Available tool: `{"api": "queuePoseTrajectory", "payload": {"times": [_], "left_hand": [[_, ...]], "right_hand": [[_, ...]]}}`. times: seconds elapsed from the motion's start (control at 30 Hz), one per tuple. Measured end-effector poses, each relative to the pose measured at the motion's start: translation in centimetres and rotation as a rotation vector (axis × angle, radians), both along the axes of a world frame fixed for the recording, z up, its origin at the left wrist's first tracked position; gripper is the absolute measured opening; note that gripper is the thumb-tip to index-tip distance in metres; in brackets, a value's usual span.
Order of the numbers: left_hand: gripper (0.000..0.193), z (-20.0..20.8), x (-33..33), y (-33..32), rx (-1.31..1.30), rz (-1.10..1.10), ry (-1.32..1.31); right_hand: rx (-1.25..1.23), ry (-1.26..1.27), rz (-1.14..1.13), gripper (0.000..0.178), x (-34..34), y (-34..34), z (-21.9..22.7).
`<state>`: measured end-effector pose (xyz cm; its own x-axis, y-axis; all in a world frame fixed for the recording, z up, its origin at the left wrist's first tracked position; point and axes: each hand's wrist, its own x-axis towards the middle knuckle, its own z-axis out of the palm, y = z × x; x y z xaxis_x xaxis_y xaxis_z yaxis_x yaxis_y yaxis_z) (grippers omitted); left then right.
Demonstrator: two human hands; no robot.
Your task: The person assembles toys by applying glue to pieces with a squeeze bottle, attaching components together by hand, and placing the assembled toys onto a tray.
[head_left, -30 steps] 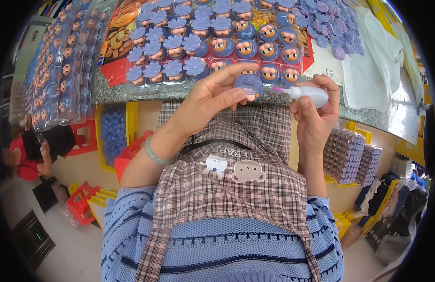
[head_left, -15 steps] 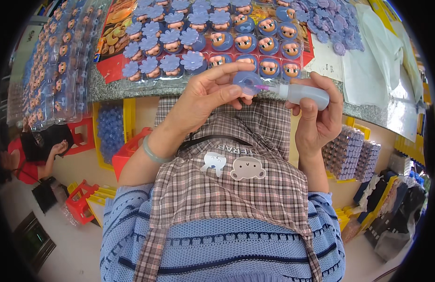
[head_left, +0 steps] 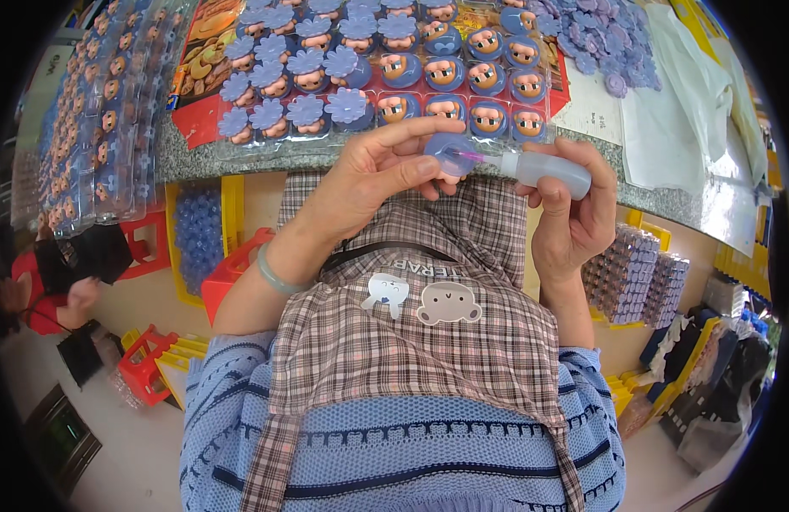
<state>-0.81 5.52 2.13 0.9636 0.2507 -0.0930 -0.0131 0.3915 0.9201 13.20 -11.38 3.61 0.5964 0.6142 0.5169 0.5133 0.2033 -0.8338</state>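
Pinched between the thumb and fingers of my left hand point(head_left: 379, 177) is a small blue-purple doll head point(head_left: 451, 147), its rounded top turned toward me. My right hand point(head_left: 575, 224) is wrapped round a translucent squeeze bottle point(head_left: 555, 174), tilted nearly level, with a thin pink nozzle point(head_left: 471, 156). The nozzle's tip is at the top of the doll head; whether it touches cannot be made out. Just beyond my hands, a clear plastic tray holds rows of doll heads. Those on the left wear purple flower pieces point(head_left: 304, 113); those on the right are bare doll heads point(head_left: 488, 119).
Loose flower pieces point(head_left: 612, 43) lie heaped at the far right, beside pale plastic sheets point(head_left: 663, 128). Stacked trays of small figures point(head_left: 104, 119) stand at left on the granite counter point(head_left: 185, 162). Below are a yellow crate point(head_left: 234, 213) and red stools. A person sits at the left.
The bottle has shifted slightly left, and its nozzle tip has moved further over the doll head. My left hand keeps its hold. The seated person's hand at left has moved.
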Motion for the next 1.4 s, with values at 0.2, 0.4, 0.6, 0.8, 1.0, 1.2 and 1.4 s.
{"api": "queuePoseTrajectory", "payload": {"times": [0.2,0.4,0.6,0.8,1.0,1.2,1.4], "left_hand": [[0.043,0.2,-0.1,-0.1,-0.055,0.010,0.023],[0.038,0.1,-0.1,-0.5,-0.074,0.108,-0.003],[0.036,-0.2,0.2,-0.7,0.036,0.256,-0.078],[0.037,0.2,0.3,-0.9,0.082,0.313,-0.102],[0.041,0.2,0.3,-1.1,-0.002,0.218,-0.039],[0.041,0.0,0.2,-1.1,-0.021,0.159,-0.045],[0.040,-0.1,0.3,-1.0,-0.008,0.195,-0.053]], "right_hand": [[0.010,-0.068,-0.026,0.034,0.2,0.0,-0.6],[-0.035,-0.248,-0.053,0.033,0.4,-0.5,-0.5],[-0.038,-0.399,-0.061,0.031,0.3,-0.2,0.2],[-0.031,-0.367,-0.036,0.032,-0.1,0.0,0.4],[-0.013,-0.099,-0.003,0.038,-0.4,0.0,0.0],[0.024,-0.107,-0.034,0.036,-0.4,0.1,-0.5],[0.048,-0.073,-0.072,0.036,-0.5,-0.2,-0.4]]}}
